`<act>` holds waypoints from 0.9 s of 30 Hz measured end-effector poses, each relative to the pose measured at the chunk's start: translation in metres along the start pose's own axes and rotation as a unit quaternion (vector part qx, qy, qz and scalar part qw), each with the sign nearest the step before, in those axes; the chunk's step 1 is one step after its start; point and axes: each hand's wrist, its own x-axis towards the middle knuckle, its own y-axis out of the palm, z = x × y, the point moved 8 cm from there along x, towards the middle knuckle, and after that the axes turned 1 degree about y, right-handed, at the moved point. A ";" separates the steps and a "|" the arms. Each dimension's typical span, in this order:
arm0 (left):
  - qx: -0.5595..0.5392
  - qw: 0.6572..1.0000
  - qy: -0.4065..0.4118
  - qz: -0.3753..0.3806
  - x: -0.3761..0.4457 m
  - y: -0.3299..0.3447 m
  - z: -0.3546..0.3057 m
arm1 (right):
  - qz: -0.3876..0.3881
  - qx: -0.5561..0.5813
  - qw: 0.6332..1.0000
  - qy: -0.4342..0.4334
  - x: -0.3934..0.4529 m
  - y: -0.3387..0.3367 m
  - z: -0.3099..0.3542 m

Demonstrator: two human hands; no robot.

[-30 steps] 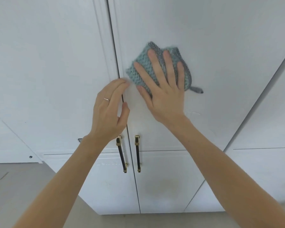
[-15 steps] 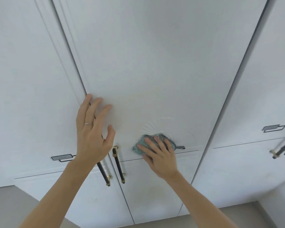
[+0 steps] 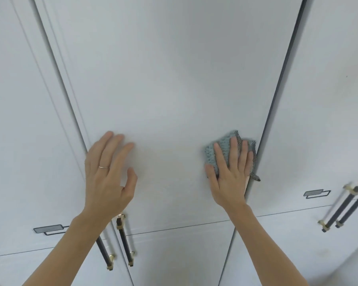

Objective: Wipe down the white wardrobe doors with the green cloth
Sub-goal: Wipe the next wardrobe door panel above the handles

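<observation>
A tall white wardrobe door [image 3: 170,83] fills the middle of the view. My right hand [image 3: 229,174] presses the folded green knitted cloth [image 3: 221,147] flat against this door near its right edge, fingers straight. A dark patterned strip of the cloth hangs out by the door gap. My left hand [image 3: 110,172], wearing a ring, lies spread against the same door near its left edge and holds nothing.
Two black handles with gold ends [image 3: 124,242] hang below my left wrist. Another pair of handles [image 3: 343,209] sits on the doors at the right. Neighbouring white doors stand at the left [image 3: 19,120] and right [image 3: 322,100]. Dark gaps separate the doors.
My right hand has slid the cloth up and to the right, to the door's right edge. My left hand stays flat near the left edge. The camera has tilted upward.
</observation>
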 end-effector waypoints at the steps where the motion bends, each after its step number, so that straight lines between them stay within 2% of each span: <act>1: 0.004 1.000 0.006 -0.007 0.013 -0.003 -0.001 | -0.013 -0.004 1.000 -0.020 0.036 -0.016 0.006; 8: 0.024 0.997 0.039 -0.057 0.119 -0.030 -0.015 | -0.094 -0.065 0.986 -0.121 0.283 -0.131 0.045; 14: 0.065 0.991 0.056 -0.100 0.218 -0.066 -0.008 | -0.075 -0.052 0.988 -0.122 0.444 -0.199 0.079; 22: 0.101 0.985 0.073 -0.118 0.348 -0.121 0.001 | -0.080 -0.059 0.989 -0.113 0.540 -0.235 0.119; 27: 0.126 0.985 0.062 -0.103 0.384 -0.151 0.017 | -0.084 -0.054 0.988 -0.118 0.572 -0.240 0.160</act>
